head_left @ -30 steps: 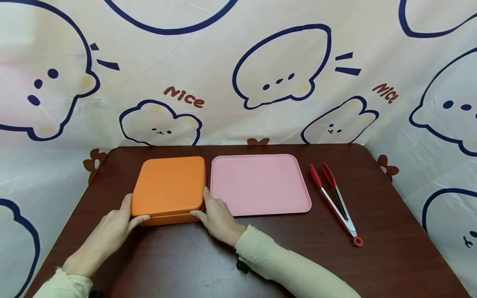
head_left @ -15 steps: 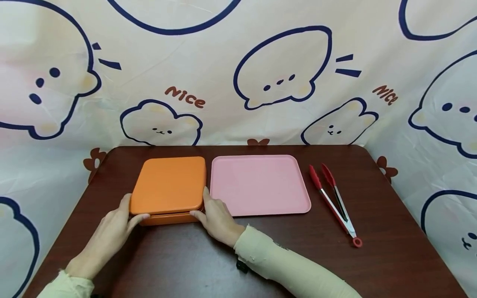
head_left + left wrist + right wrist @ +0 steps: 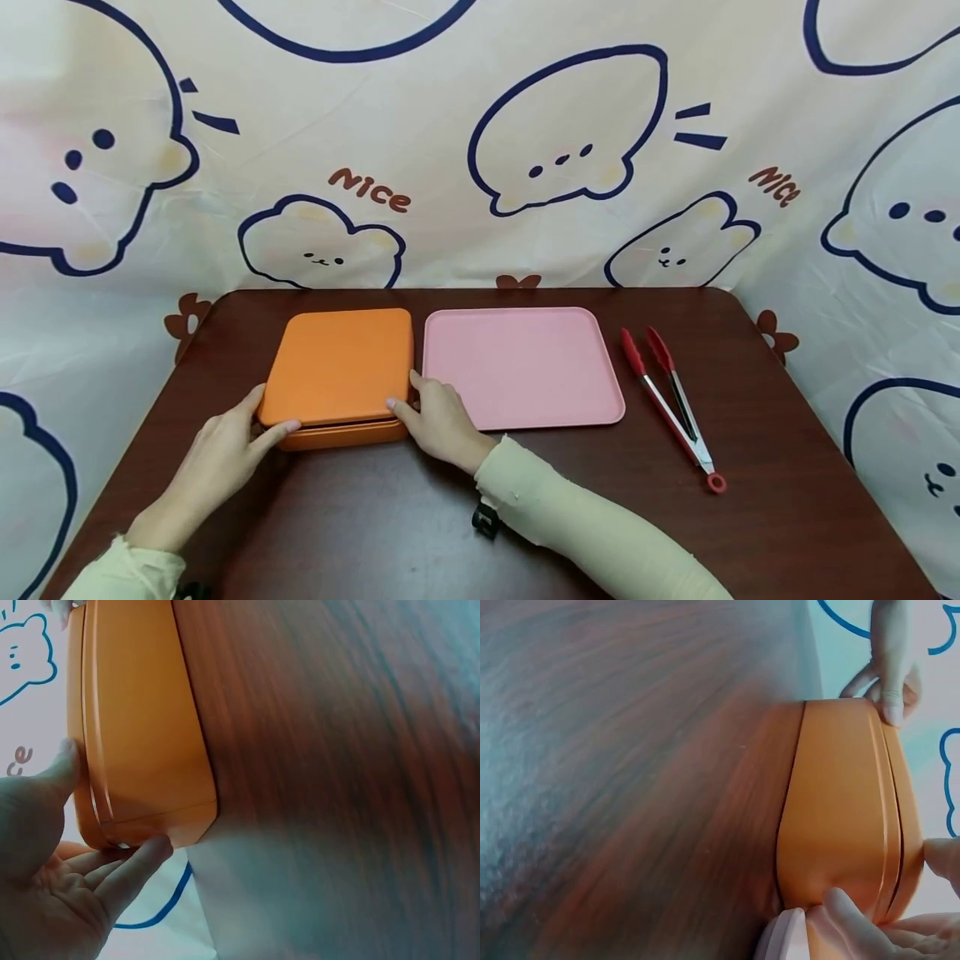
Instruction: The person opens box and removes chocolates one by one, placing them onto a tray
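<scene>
A: Where's the orange lidded box?

B: Flat on the left part of the table, with the pink tray just to its right and the tongs farther right, past the tray.

A: And the hands?

B: Both are on it. The left hand grips the near left corner, thumb at the lid's front edge, other fingers against the left side. The right hand mirrors that at the near right corner, its fingers reaching into the narrow strip between box and tray.

A: So which one is nearer?

B: Neither; each has a corner, and the box lies between them, stretching away from the person.

A: Its long axis?

B: I can't tell. The top looks close to square from the head view. The tray is clearer: its long side runs left to right.

A: Which relation matters most, then?

B: I'd say lid against base along the near edge. A dark line parts them there, plain in the right wrist view. Both thumbs sit on the lid side of it, while fingers of each hand touch the base. Whether the far edge is parted too, I can't tell; it's hidden.
</scene>
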Tool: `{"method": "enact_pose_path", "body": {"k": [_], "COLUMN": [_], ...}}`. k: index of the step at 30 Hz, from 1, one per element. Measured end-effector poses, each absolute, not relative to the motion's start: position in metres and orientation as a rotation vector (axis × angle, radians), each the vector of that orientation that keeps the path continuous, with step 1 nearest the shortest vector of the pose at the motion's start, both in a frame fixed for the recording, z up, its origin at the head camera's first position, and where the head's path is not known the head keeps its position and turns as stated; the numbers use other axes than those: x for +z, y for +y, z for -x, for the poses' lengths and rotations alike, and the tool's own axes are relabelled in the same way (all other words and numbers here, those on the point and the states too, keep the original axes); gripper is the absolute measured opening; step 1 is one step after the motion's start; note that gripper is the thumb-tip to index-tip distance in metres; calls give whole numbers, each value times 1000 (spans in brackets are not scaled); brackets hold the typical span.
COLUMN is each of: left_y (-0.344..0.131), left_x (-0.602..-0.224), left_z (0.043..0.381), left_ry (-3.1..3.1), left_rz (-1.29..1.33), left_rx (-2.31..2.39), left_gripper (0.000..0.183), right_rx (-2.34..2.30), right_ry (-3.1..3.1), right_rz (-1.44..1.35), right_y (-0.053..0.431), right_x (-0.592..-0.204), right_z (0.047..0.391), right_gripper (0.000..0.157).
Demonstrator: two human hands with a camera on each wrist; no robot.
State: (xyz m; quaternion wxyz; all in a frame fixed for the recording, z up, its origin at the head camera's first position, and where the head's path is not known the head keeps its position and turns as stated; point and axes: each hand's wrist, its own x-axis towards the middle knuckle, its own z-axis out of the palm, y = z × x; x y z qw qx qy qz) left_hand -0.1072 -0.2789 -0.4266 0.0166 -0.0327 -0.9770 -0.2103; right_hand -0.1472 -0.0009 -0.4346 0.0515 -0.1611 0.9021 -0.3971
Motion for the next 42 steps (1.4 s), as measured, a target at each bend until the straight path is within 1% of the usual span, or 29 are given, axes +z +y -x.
{"method": "enact_pose_path", "body": {"k": [2, 7, 9, 14, 21, 25, 33, 38, 42], "left_y": [-278, -273, -272, -272, -274, -275, -275, -277, -279], "left_x": [-427, -425, -424, -420, -416, -415, -411, -407, -404], "left_z": [106, 105, 106, 110, 114, 113, 118, 122, 123], "left_ry": [-3015, -2855, -2807, -2802, -2747, -2699, -2625, -2500, -2372], "left_rz": [92, 87, 73, -58, -210, -232, -234, -317, -355], "left_rx": [-661, -700, -733, -901, -1212, -1343, -1402, -1671, -1881], "left_gripper": [84, 71, 69, 66, 52, 47, 43, 44, 37], "right_rx": [-1242, -1370, -1405, -1468, -1648, -1702, -1838, -1928, -1946], "right_ry": [2730, 2697, 2677, 2642, 2508, 2435, 2351, 2258, 2212], "right_rz": [476, 442, 432, 430, 399, 345, 245, 178, 122], "right_y": [0, 1, 1, 2, 3, 4, 4, 2, 1], "right_x": [-435, -438, -436, -434, -435, -434, -428, -424, -421], "right_z": [149, 150, 150, 150, 154, 155, 159, 160, 160], "right_gripper": [64, 59, 58, 55, 46, 46, 45, 46, 47]}}
